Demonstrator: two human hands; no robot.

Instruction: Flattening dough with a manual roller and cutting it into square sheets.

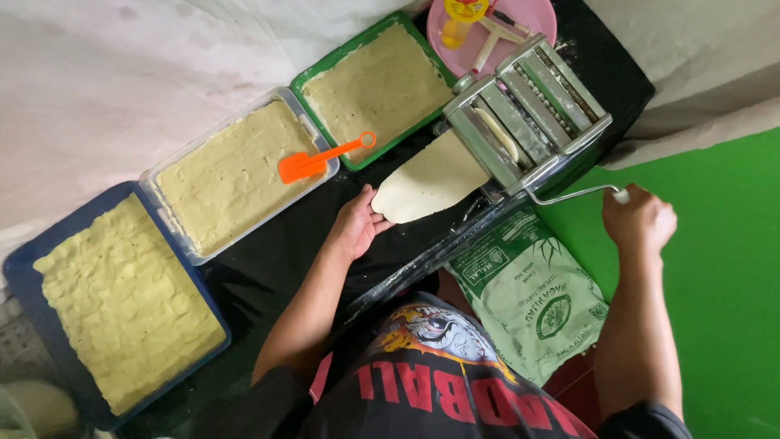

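A steel pasta roller machine [532, 114] stands on a black cloth-covered table [268, 264]. A flat pale sheet of dough [431, 179] hangs out of its rollers toward me. My left hand [356, 223] lies under the sheet's near end, fingers touching its edge. My right hand [640, 218] is closed around the white knob of the machine's metal crank [573, 193], to the right of the machine.
Three trays of pale dough lie in a row: a blue tray [24, 276], a clear tray [171, 215] with an orange spatula [321, 158] on its rim, a green tray [313, 77]. A pink plate [536, 20] sits behind the machine. A green flour bag [528, 297] lies by my lap.
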